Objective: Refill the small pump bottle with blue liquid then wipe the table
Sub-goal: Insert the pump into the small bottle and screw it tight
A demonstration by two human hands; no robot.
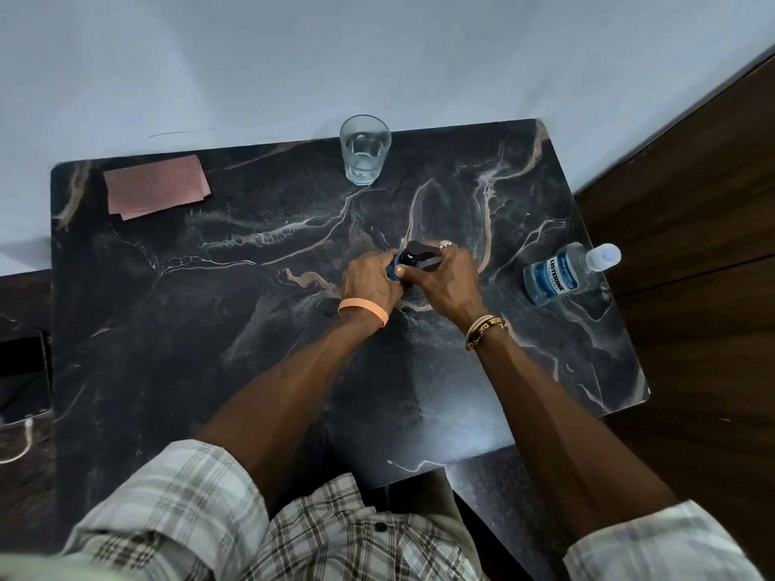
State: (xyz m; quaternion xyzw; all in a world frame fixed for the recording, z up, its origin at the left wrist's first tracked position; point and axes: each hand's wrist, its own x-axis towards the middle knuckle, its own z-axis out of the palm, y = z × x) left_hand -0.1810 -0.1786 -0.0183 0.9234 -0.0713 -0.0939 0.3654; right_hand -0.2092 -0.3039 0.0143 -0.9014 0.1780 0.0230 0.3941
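Observation:
A small dark blue pump bottle [396,270] stands near the middle of the black marble table [209,329]. My left hand [369,283] grips its body from the left. My right hand [444,278] curls round its black pump head [419,251] from the right. Most of the bottle is hidden by my fingers. A clear bottle of blue Listerine liquid [562,278] with its cap on stands at the table's right edge. A folded pink cloth [157,188] lies at the far left corner.
A drinking glass [364,148] with a little clear liquid stands at the table's far edge. A pale wall lies behind the table, dark wood panelling to the right, and a dark surface with a white cable [21,446] to the left.

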